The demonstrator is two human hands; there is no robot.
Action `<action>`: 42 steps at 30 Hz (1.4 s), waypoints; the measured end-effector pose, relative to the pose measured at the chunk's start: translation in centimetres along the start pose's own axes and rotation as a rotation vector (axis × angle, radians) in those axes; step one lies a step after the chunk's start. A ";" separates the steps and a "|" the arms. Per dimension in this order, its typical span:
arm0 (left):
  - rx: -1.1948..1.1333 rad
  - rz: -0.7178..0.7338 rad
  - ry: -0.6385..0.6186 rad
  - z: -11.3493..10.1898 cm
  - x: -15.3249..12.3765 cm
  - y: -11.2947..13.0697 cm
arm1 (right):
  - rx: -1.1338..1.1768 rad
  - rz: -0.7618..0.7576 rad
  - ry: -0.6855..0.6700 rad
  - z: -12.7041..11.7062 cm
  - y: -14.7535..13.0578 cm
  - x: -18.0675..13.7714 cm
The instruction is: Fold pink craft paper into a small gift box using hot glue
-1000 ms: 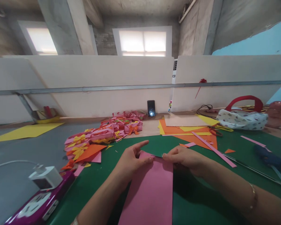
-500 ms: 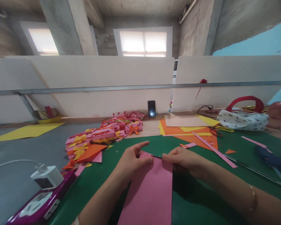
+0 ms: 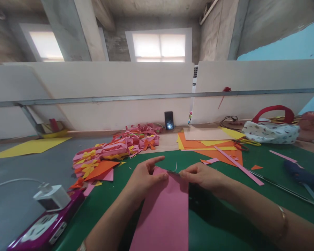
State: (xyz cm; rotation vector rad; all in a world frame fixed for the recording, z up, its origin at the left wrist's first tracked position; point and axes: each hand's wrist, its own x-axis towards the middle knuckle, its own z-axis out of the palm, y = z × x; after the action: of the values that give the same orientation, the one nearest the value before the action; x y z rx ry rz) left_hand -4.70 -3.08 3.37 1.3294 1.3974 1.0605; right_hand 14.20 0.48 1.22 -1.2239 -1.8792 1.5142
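A long sheet of pink paper (image 3: 163, 212) runs from the bottom of the view up to both hands. My left hand (image 3: 146, 176) holds its far end, thumb lying on top and index finger stretched out; the other fingers are mostly hidden. Pinched in my right hand (image 3: 199, 174) is a thin dark blade (image 3: 173, 172), whose handle the fingers hide. The blade lies across the sheet's far edge, close to my left thumb. A fine pink sliver (image 3: 176, 166) curls up beside it.
Left lies a pile of pink, orange and yellow paper pieces (image 3: 115, 150), with a purple power strip (image 3: 47, 226) nearer. Coloured sheets (image 3: 217, 153), yellow-handled scissors (image 3: 251, 142), a long metal rod (image 3: 282, 188) and a blue tool (image 3: 302, 173) lie right. A phone (image 3: 169, 120) stands behind.
The blade has moved slightly left along the paper's far edge, and a thin pink sliver now curls up there. Both hands and the sheet have shifted a little left in view.
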 end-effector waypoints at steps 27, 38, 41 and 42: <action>-0.033 -0.016 -0.072 0.6 1.0 -1.3 | 0.083 0.007 0.012 0.6 -0.5 -0.3; -0.002 -0.024 -0.043 0.5 1.3 -1.4 | 0.081 0.015 0.022 0.7 -0.3 -0.1; -0.006 -0.030 -0.046 0.5 1.4 -1.5 | 0.074 0.015 0.027 0.7 -0.4 -0.1; -0.008 -0.030 -0.047 0.4 1.4 -1.6 | 0.079 0.017 0.027 0.7 -0.4 -0.2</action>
State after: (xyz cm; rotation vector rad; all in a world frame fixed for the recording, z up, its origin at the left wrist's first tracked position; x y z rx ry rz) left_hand -4.64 -1.77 1.65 1.3153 1.3728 1.0076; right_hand 13.57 -0.07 1.43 -1.2209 -1.7795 1.5577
